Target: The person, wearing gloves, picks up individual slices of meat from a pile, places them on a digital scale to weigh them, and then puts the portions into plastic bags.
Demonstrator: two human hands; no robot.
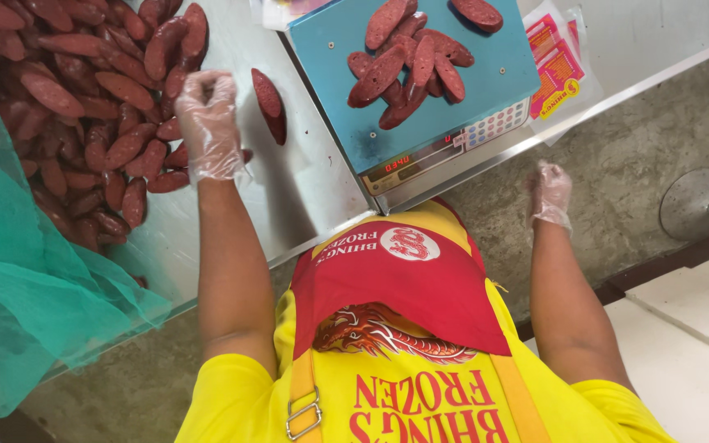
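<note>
My left hand (207,123), in a thin clear glove, rests on the steel table (305,197) with its fingers curled and nothing visible in them. It sits at the edge of a big pile of dark red sausages (84,98). One loose sausage (268,102) lies just right of it. A scale with a blue platter (469,78) stands to the right and carries several sausages (408,61). My gloved right hand (550,193) hangs empty below the table edge, right of the scale.
Green netting (18,271) drapes over the table's left side. Clear bags with red and yellow labels (555,66) lie right of the scale. A round metal disc (695,205) stands on the floor at the right. My yellow shirt and red apron fill the bottom.
</note>
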